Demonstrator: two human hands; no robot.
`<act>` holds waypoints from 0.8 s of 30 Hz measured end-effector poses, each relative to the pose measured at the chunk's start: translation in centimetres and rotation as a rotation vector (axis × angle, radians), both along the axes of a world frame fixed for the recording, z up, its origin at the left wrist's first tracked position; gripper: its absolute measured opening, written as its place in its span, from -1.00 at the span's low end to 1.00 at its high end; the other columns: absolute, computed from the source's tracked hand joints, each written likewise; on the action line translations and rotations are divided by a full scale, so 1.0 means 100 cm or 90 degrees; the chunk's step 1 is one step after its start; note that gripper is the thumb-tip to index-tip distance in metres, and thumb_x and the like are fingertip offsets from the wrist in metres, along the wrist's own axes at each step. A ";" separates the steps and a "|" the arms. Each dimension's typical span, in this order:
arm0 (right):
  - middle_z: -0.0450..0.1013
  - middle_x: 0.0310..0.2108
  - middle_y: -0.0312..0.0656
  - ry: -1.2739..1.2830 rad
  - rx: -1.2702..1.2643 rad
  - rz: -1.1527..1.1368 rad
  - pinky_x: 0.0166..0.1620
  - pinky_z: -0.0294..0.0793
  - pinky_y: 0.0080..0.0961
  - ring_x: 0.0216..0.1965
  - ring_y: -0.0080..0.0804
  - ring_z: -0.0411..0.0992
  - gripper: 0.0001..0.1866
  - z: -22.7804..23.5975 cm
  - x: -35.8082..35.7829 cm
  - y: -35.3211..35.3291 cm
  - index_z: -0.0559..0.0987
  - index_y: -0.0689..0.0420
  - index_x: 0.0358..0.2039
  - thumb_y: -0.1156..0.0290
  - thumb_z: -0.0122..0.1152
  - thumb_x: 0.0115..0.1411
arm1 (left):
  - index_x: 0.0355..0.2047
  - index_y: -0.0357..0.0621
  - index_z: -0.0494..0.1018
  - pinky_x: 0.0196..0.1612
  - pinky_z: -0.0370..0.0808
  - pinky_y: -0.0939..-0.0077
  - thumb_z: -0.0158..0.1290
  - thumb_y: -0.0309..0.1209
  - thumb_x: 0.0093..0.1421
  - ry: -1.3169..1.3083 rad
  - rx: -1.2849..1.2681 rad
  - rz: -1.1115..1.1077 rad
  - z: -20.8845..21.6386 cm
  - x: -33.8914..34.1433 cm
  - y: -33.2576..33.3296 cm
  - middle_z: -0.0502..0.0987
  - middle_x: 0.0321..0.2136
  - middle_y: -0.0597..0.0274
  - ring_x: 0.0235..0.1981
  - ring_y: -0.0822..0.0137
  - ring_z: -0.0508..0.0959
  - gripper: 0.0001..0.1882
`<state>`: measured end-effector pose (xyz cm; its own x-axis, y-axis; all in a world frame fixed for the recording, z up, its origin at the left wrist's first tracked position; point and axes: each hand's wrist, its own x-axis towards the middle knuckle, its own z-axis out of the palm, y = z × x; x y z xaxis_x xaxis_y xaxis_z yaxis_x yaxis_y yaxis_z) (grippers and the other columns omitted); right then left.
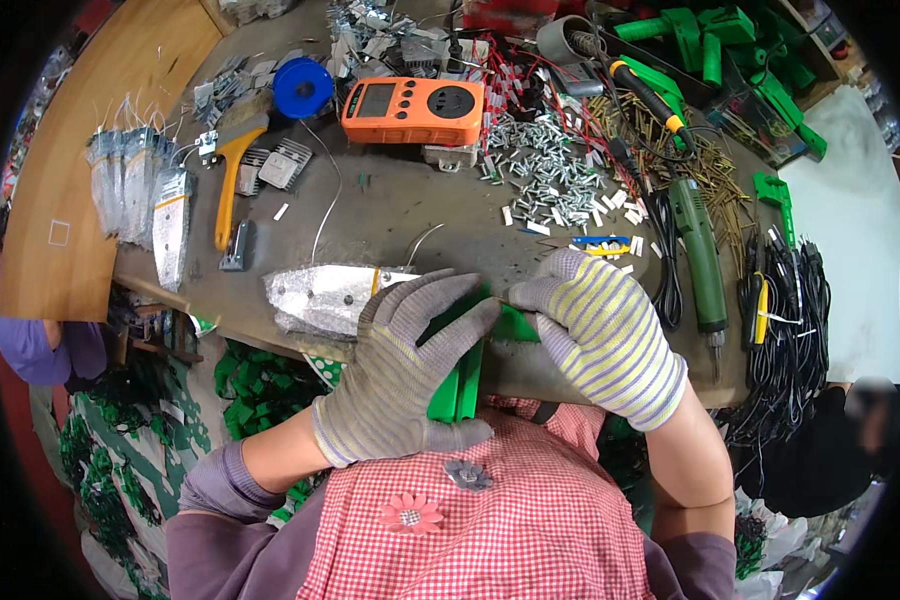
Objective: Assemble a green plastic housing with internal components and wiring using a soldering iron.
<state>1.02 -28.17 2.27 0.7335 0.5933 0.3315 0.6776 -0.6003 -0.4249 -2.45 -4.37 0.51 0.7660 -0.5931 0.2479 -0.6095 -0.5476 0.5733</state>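
Both my hands wear striped knit gloves and meet at the front edge of the bench. My left hand [400, 365] is closed round a long green plastic housing [460, 385], held upright against my apron. At its upper end, my right hand [605, 335] pinches a green plastic piece [515, 323] between thumb and fingers. I cannot tell whether this is part of the same housing; the fingers hide the join. Just beyond my left hand lies a pointed metal plate [320, 295] in bubble wrap, with a yellow band and a white wire.
Behind stand an orange meter [413, 112], a blue spool [303, 88] and a pile of screws [540, 165]. A yellow-handled brush [232, 185] lies left, a green electric screwdriver [698, 255] and black cables [790, 340] right. Other people sit at both sides.
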 end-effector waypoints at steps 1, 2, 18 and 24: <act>0.45 -0.35 -0.05 -0.001 -0.002 -0.002 -0.23 0.47 -0.18 -0.29 -0.02 0.46 -0.77 -0.001 0.002 0.000 0.61 0.13 -0.22 0.49 0.17 0.06 | 0.24 -0.11 0.31 0.23 0.23 -0.09 0.32 0.14 -0.21 0.000 -0.002 0.004 -0.001 -0.001 0.000 0.29 0.20 -0.09 0.22 -0.12 0.29 0.03; 0.45 -0.34 -0.06 -0.015 0.043 0.011 -0.20 0.47 -0.20 -0.27 -0.02 0.46 -0.78 -0.006 0.005 0.002 0.60 0.12 -0.23 0.49 0.17 0.06 | 0.24 -0.11 0.31 0.23 0.23 -0.10 0.32 0.14 -0.20 -0.001 -0.004 0.008 -0.001 -0.001 -0.001 0.29 0.20 -0.09 0.22 -0.13 0.29 0.02; 0.55 -0.36 0.00 0.011 -0.191 -0.262 -0.17 0.52 -0.20 -0.27 -0.01 0.54 -0.77 -0.026 0.066 -0.046 0.54 0.18 -0.26 0.48 0.28 0.04 | 0.27 -0.04 0.31 0.20 0.31 -0.07 0.42 0.03 -0.35 0.000 -0.001 -0.090 0.009 0.014 0.010 0.29 0.19 -0.09 0.17 -0.15 0.35 0.11; 0.57 -0.34 0.03 -0.012 -0.336 -0.335 -0.14 0.51 -0.07 -0.22 0.03 0.55 -0.75 -0.034 0.083 -0.021 0.53 0.15 -0.24 0.50 0.21 0.00 | 0.26 0.00 0.32 0.23 0.27 -0.05 0.46 0.02 -0.39 0.033 0.081 -0.104 0.020 0.030 0.029 0.31 0.18 -0.06 0.19 -0.13 0.33 0.12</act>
<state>9.36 -30.23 -1.11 0.9616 0.2492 0.1147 0.2486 -0.9684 0.0190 0.57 -1.44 2.48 0.6668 -0.7346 0.1255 -0.6675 -0.5139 0.5388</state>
